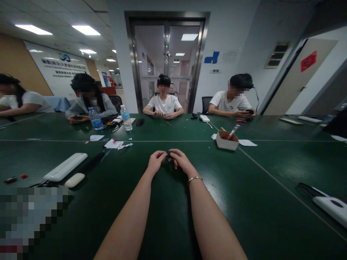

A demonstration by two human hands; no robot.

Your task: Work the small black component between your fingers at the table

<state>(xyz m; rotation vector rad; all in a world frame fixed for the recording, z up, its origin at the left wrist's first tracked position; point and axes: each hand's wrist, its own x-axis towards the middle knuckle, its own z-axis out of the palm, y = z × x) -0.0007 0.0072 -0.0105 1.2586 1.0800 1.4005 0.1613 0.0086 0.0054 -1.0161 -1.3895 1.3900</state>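
Note:
Both of my arms reach forward over the dark green table [168,202]. Between my fingertips is a small black object [168,154], too small to name. My left hand [156,160] pinches its left side with thumb and fingers together. My right hand [181,159], with a metal bracelet [195,178] at the wrist, grips it from the right, fingers curled. The two hands almost touch around the object.
A cardboard box [227,141] holding a tube stands ahead right. Two bottles [126,117], paper scraps [114,143] and cables lie ahead left. At left are a white power strip [65,167] and a white mouse [75,180]. Several people sit across the table.

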